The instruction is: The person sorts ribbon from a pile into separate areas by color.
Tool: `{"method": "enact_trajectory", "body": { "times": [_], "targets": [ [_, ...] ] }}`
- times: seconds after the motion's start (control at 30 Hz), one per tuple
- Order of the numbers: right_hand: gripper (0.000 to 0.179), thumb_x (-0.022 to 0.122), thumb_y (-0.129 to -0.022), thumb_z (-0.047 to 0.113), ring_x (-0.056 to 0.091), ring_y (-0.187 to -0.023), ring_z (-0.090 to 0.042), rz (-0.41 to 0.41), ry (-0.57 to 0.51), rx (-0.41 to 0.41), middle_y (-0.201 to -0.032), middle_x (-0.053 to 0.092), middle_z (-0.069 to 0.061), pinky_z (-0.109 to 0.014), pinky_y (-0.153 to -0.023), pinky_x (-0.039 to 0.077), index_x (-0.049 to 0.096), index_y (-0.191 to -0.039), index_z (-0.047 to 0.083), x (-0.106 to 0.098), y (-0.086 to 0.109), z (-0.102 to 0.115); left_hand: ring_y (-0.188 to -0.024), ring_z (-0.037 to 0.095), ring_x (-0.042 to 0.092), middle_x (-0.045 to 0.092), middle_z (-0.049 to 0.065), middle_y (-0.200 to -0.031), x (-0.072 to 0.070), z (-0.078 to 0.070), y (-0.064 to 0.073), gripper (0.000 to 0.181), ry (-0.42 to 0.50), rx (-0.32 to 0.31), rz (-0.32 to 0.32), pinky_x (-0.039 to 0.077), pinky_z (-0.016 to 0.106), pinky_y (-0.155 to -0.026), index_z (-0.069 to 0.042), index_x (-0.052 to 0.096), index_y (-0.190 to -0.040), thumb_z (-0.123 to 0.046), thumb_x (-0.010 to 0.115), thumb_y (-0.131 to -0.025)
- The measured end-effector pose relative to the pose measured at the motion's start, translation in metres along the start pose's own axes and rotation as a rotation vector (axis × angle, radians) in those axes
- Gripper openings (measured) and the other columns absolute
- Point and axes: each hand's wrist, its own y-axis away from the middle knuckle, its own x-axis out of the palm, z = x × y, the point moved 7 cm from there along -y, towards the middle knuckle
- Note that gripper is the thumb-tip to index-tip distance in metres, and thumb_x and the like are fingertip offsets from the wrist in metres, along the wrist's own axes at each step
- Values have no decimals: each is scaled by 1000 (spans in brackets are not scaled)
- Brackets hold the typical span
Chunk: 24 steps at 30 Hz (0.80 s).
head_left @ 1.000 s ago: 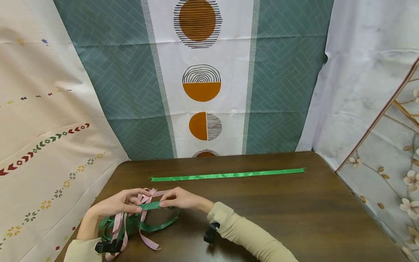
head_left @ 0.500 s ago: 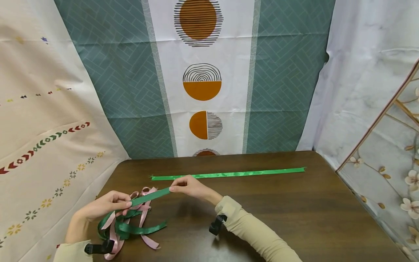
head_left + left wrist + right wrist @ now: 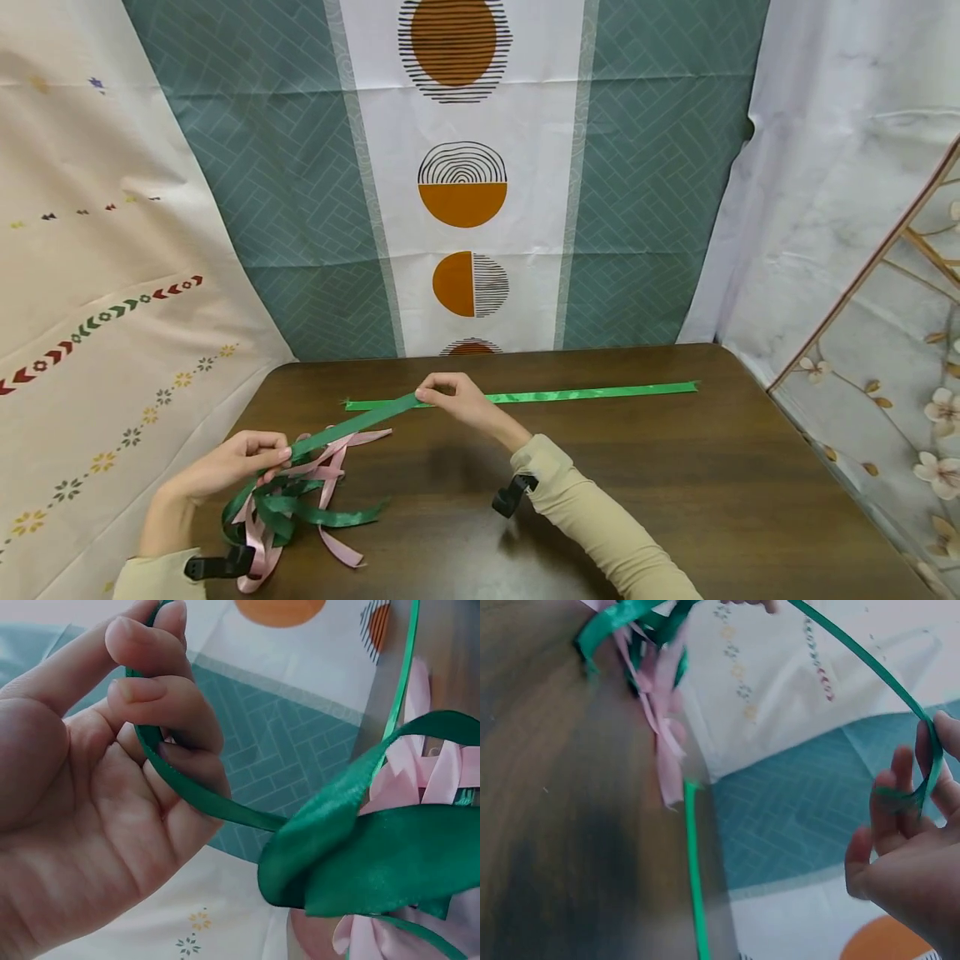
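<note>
I have my left hand and right hand each pinching a dark green ribbon, 1 stretch slanting above the left of the table. Pink ribbons and green loops tangle nearer; my right hand hides part of the far, bright green strip.

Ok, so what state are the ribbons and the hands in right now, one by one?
Left hand: pinching the held green ribbon.
Right hand: pinching it near one end.
Held green ribbon: drawn out between the hands.
Bright green ribbon: laid straight across the table.
Pink ribbons: loosely heaped, tangled.
Green loops: curled among the pink.
</note>
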Motion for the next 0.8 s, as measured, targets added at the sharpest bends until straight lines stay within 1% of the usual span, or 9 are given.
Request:
{"method": "enact_trajectory", "body": {
  "times": [0.07,0.1,0.17,0.23,0.33,0.43,0.6,0.63,0.8],
  "targets": [
    [16,54,-99,12,45,-68,-10,-15,-22,-9,-81,55,-8,-23,-64,39,64,-100,0,-8,1,2,-61,33,34,37,18,-68,-1,-4,3,21,-1,32,1,31,39,-53,4,48,-86,5,34,-101],
    [16,53,-99,11,42,-63,-10,-27,-33,-12,-76,51,-7,-23,-60,36,64,-100,-1,-12,1,3,-61,32,35,37,18,-68,-2,-5,5,21,2,36,-4,31,39,-53,3,50,-88,5,34,-101],
    [15,52,-99,10,37,-57,-12,-52,-70,-18,-70,45,-3,-24,-56,33,62,-100,-2,-21,2,4,-61,31,35,37,16,-68,-4,-6,8,21,-3,34,-24,31,38,-53,0,52,-90,5,34,-101],
    [15,52,-99,10,33,-55,-13,-79,-129,-14,-66,41,-1,-25,-55,31,61,-99,-2,-29,3,3,-61,30,36,38,14,-68,-6,-7,10,22,-39,31,-51,32,37,-53,-2,54,-92,5,35,-101],
    [18,54,-99,16,30,-54,-13,-121,-205,4,-61,37,1,-28,-55,30,59,-97,-1,-42,6,2,-59,28,40,40,12,-67,-10,-6,13,22,-103,13,-94,36,35,-53,-5,55,-90,4,37,-101],
    [23,54,-100,20,26,-55,-13,-146,-260,13,-60,34,3,-32,-58,25,56,-95,-2,-55,9,1,-59,28,42,42,13,-67,-12,-6,15,21,-152,12,-119,38,36,-53,-5,56,-90,4,39,-100],
    [17,52,-100,21,24,-57,-13,-177,-307,23,-60,32,4,-35,-62,22,59,-93,7,-75,15,-1,-59,28,42,43,12,-67,-18,-6,19,19,-186,-19,-176,39,33,-52,-7,59,-94,2,43,-100],
    [15,52,-101,21,24,-57,-12,-184,-311,28,-59,32,4,-33,-62,23,60,-93,10,-79,16,-1,-59,28,42,42,12,-67,-19,-6,19,19,-189,-27,-185,39,33,-51,-7,60,-94,1,44,-99],
    [16,50,-102,19,27,-59,-12,-199,-340,45,-63,33,3,-29,-63,26,59,-92,12,-98,22,-4,-59,29,41,41,13,-66,-24,-6,21,20,-189,-54,-212,39,33,-50,-8,62,-97,1,45,-99]
  ]
}}
